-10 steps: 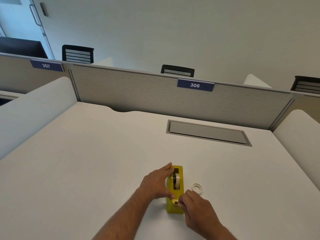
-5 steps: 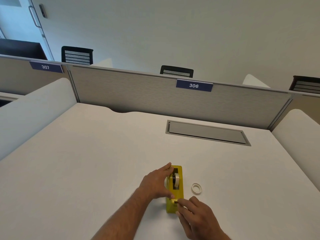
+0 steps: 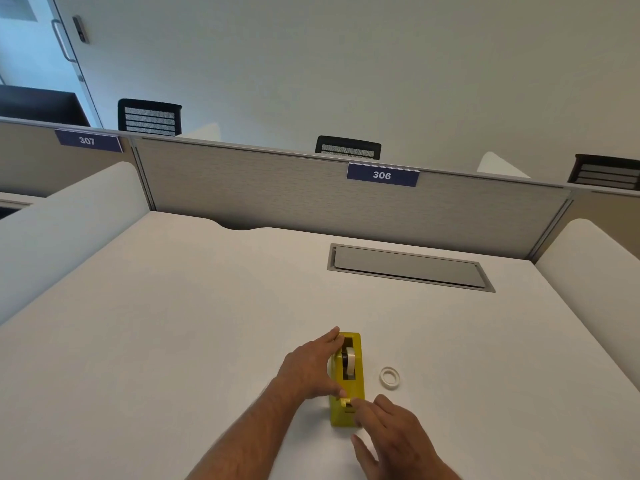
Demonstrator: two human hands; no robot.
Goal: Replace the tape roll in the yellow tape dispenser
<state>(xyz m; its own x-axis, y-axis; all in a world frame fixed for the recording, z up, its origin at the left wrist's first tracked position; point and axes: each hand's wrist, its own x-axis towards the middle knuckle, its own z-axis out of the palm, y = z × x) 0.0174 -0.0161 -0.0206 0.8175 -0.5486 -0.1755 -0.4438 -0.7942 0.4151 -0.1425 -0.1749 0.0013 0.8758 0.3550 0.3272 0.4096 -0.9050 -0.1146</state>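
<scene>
In the head view, the yellow tape dispenser [image 3: 347, 379] stood on the white desk [image 3: 173, 323], low and centre in the frame, a tape roll [image 3: 350, 362] seated in it. The left hand [image 3: 310, 368] gripped its left side, fingers spread. The right hand [image 3: 394, 434], fingers loosely open, touched its near end with one fingertip. A spare roll [image 3: 389, 377] lay just right of the dispenser.

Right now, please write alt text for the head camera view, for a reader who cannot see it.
Two bare hands work on a yellow tape dispenser on a white desk: the left hand steadies its side, the right hand touches its near end. A loose tape roll lies to its right.
</scene>
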